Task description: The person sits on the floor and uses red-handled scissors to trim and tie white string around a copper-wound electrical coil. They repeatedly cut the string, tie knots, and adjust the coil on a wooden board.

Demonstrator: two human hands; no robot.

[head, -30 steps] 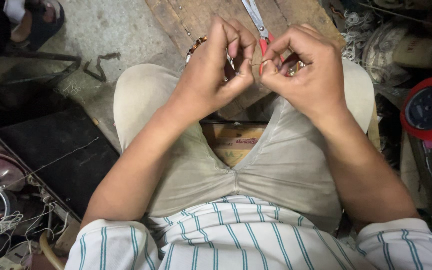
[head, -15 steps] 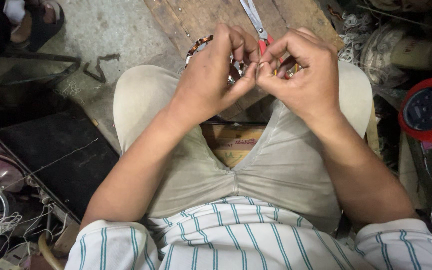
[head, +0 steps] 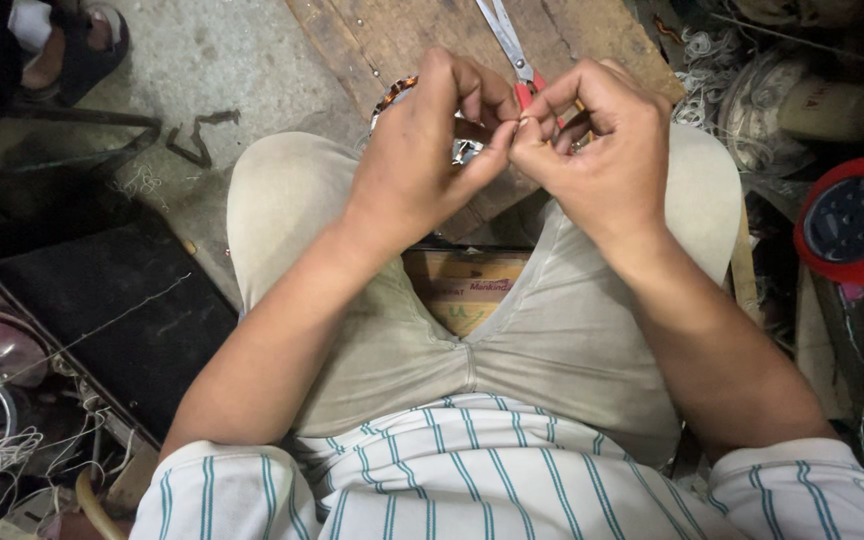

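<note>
two hands pinch a small metal piece over a wooden board

head view: the left hand (head: 422,165) and the right hand (head: 592,150) meet at about twelve o'clock, above the knees, fingertips touching. the left grip is narrow, thumb and forefinger pinched on a small shiny metal piece (head: 467,150) that shows just below the fingers; its exact shape is too hidden to tell. the right grip is also narrow, curled fingers pinched at the same spot, though whether it holds the piece itself or something fine beside it i cannot tell. under the hands lies a wooden board (head: 392,40), the surface, and on it red-handled scissors (head: 507,45) run toward twelve o'clock, just behind the fingers. a coil of copper-coloured wire (head: 392,95) peeks out at the left hand's eleven o'clock. a red round device (head: 857,220) sits at three o'clock, well apart. a cardboard box (head: 467,290) shows between the thighs.
</note>
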